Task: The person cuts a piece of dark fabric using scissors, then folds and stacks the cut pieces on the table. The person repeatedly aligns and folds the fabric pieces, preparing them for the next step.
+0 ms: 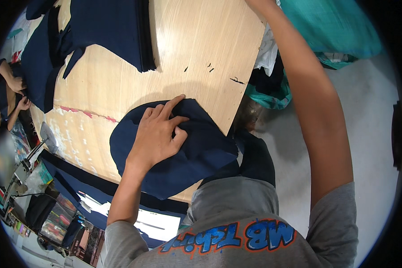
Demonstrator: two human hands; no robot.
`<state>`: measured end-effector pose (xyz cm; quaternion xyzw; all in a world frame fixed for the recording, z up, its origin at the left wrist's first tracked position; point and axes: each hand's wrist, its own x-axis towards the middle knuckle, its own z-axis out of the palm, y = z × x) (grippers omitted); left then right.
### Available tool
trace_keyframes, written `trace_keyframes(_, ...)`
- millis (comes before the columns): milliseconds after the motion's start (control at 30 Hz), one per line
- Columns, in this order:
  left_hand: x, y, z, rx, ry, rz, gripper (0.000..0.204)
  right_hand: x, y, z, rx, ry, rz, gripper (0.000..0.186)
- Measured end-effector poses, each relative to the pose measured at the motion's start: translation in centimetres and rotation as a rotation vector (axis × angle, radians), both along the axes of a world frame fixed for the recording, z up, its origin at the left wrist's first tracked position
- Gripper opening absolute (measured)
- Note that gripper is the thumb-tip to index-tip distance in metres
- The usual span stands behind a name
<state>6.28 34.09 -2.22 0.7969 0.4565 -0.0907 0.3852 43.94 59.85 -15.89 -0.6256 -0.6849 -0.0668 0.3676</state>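
Observation:
My left hand (158, 131) lies on a rounded piece of navy fabric (201, 138) at the near edge of the wooden table (201, 40). Its index finger stretches toward the cloth's far edge, and the other fingers are slightly bent and apart; nothing is gripped. Creases run through the fabric on its right, and its near side reaches the table edge close to my body. Up along the table's right side stretches my right arm. Only part of my right hand (258, 4) shows at the top rim, so its fingers and anything in them are out of sight.
A stack of navy cut fabric (114, 27) sits at the table's far left, with more navy pieces (40, 67) beside it. Another person's hands (16, 85) are at the left edge. Green sacking (330, 27) stands right of the table. White papers (156, 223) lie lower left.

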Motion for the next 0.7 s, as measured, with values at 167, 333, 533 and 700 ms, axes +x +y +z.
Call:
trace_keyframes(167, 0.2, 0.0, -0.1, 0.043, -0.006, -0.005, 0.046, 0.4, 0.6, 3.6, -0.314, -0.066, -0.036, 0.03)
trace_keyframes(333, 0.4, 0.5, 0.1, 0.056, -0.002, -0.052, 0.044, 3.2, -0.1, 3.3, -0.719, -0.142, -0.126, 0.038)
trace_keyframes(533, 0.4, 0.3, -0.3, 0.027, -0.025, -0.022, 0.04, 4.9, -17.6, 6.1, -1.054, 1.038, 0.215, 0.04)
trace_keyframes(700, 0.9, 1.0, -1.0, 0.023, -0.093, -0.033, 0.039, 1.1, -32.4, 8.9, -1.395, 1.347, -0.08, 0.053)
